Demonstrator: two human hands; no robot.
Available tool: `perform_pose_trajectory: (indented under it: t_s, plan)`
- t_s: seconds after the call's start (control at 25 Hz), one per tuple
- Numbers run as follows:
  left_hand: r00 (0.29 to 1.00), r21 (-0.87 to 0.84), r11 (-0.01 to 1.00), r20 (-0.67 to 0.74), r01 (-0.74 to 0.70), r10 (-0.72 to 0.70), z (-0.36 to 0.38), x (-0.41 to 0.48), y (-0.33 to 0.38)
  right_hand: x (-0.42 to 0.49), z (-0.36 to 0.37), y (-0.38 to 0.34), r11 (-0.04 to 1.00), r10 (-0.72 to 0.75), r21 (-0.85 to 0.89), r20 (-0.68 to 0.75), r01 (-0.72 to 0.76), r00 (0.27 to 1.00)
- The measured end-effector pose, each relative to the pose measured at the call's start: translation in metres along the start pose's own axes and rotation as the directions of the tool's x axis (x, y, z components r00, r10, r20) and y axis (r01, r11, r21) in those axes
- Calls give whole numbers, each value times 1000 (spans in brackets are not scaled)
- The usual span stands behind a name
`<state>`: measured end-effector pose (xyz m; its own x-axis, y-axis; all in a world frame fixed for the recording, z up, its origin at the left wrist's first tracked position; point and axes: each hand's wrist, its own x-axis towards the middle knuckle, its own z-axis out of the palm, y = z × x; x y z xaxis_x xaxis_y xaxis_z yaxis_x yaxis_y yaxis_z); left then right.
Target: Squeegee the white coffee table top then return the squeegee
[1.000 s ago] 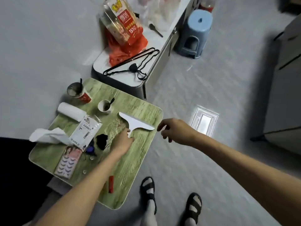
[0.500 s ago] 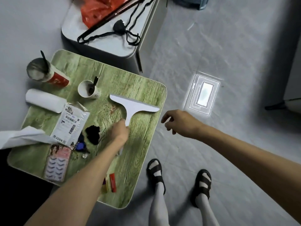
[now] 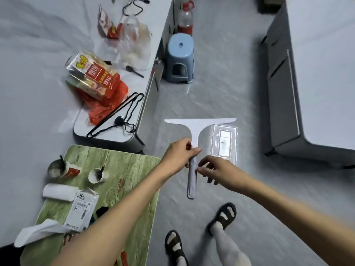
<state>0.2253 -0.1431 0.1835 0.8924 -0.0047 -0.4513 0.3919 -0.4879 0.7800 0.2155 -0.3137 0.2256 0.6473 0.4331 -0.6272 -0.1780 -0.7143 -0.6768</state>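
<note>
The squeegee [image 3: 196, 125] has a wide white blade and a grey handle. It hangs upright in the air over the grey floor, blade away from me. My left hand [image 3: 179, 154] is closed around the top of the handle, just under the blade. My right hand [image 3: 216, 169] is beside the handle's middle, fingers apart, with thumb and forefinger at the handle or just touching it. A white-topped low table [image 3: 322, 77] with grey sides stands at the right, apart from both hands.
A green wood-grain table [image 3: 132, 169] at lower left carries two cups, a paper roll, a packet and tissue. A long white unit [image 3: 123, 131] behind it holds snack bags and a black hanger. A blue stool [image 3: 180, 58] stands on the floor. My sandalled feet [image 3: 222, 217] are below.
My left hand has lifted the squeegee off the green table and carried it right, over the floor. My right hand has closed in on the handle. The view has tilted up.
</note>
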Motion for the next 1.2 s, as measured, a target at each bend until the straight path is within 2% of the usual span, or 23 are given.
perform_pose_trajectory:
  t_s: [0.16, 0.24, 0.36, 0.52, 0.64, 0.76, 0.84, 0.92, 1.0, 1.2]
  plan:
    - [1000, -88, 996, 5, -2, 3, 26, 37, 131, -31, -103, 4, 988, -37, 144, -76, 47, 996]
    - [1000, -160, 987, 10, 18, -16, 42, 63, 189, -34, -162, 13, 985, -43, 157, -147, 67, 988]
    - [995, -246, 968, 96, 48, -25, 56, 98, 263, -36, -244, 18, 986, 5, 162, -253, 37, 967]
    - [992, -254, 967, 126, 35, -3, 72, 158, 357, -24, -359, 24, 998, -48, -52, -409, 30, 911]
    - [990, -91, 996, 140, -20, 32, 81, 217, 402, 4, -426, 33, 997, -55, -77, -467, 21, 883]
    - [972, 141, 980, 205, -143, 112, 84, 303, 439, 50, -501, 61, 993, 33, -82, -503, -85, 864]
    - [954, 389, 882, 235, -268, 186, 81, 371, 461, 85, -553, 82, 989, 134, 12, -497, -147, 857]
    - [929, 620, 692, 268, -369, 254, 72, 439, 487, 115, -602, 97, 969, 243, 159, -458, -190, 855]
    - [902, 675, 599, 339, -432, 268, 63, 495, 517, 134, -643, 106, 948, 310, 211, -453, -237, 836]
    - [856, 670, 533, 409, -517, 316, 58, 642, 614, 188, -772, 119, 911, 396, 328, -526, -250, 752]
